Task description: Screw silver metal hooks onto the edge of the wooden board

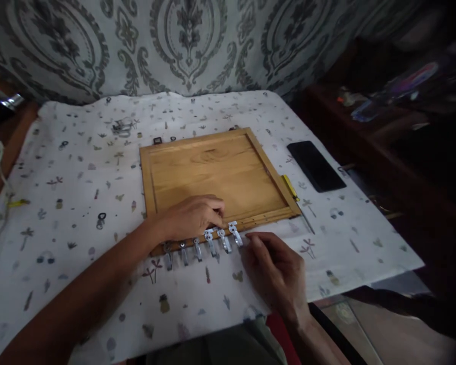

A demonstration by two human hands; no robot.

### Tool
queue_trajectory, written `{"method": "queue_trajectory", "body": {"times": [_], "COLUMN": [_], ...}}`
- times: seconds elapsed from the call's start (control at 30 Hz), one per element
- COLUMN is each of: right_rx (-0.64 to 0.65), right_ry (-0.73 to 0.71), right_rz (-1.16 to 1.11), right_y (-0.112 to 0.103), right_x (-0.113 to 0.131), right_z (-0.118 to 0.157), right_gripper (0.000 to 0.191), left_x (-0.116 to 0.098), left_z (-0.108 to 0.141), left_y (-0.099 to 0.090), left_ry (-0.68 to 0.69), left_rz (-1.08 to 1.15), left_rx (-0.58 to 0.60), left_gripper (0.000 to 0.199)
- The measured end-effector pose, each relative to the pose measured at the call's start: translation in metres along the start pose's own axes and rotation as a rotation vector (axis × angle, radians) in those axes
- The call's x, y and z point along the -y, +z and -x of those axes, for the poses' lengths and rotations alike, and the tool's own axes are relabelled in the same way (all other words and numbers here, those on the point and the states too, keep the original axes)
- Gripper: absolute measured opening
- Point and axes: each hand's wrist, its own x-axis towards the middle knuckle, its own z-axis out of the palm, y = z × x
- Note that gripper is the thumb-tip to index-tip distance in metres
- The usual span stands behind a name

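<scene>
A wooden framed panel (213,175) lies flat on the patterned cloth. Along its near edge stands a row of several silver metal hooks (212,244), their curved ends jutting out toward me. My left hand (195,215) rests over the panel's near rail, with fingers curled down close to the hooks on the right of the row; whatever the fingertips hold, if anything, is hidden. Just right of the rightmost hook (235,234) is my right hand (277,263), its thumb and fingers drawn together. I cannot make out anything in that pinch.
Against the panel's right side lies a screwdriver (291,187) with a yellow handle. A black phone (316,166) lies farther right. More metal pieces (122,128) sit at the back left of the cloth (79,182). A patterned curtain (190,45) hangs behind.
</scene>
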Motion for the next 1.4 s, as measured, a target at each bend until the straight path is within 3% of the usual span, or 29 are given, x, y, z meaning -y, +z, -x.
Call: {"method": "queue_trajectory", "body": {"times": [0.2, 0.7, 1.4], "right_rx": [0.08, 0.131, 0.108], "right_ry": [-0.026, -0.089, -0.135], "right_rz": [0.034, 0.079, 0.121], "right_y": [0.005, 0.0026, 0.0008], "right_x": [0.0042, 0.0073, 0.0057], "right_z": [0.0004, 0.0009, 0.0041], "right_gripper": [0.029, 0.026, 0.023], "left_x": [-0.0004, -0.0013, -0.0069], "left_z": [0.0012, 0.0018, 0.0005], "left_y": [0.0003, -0.0012, -0.0058], "left_ry": [0.027, 0.073, 0.068], "left_rz": [0.006, -0.015, -0.019], "left_rx": [-0.032, -0.037, -0.034], "left_gripper": [0.037, 0.037, 0.038]}}
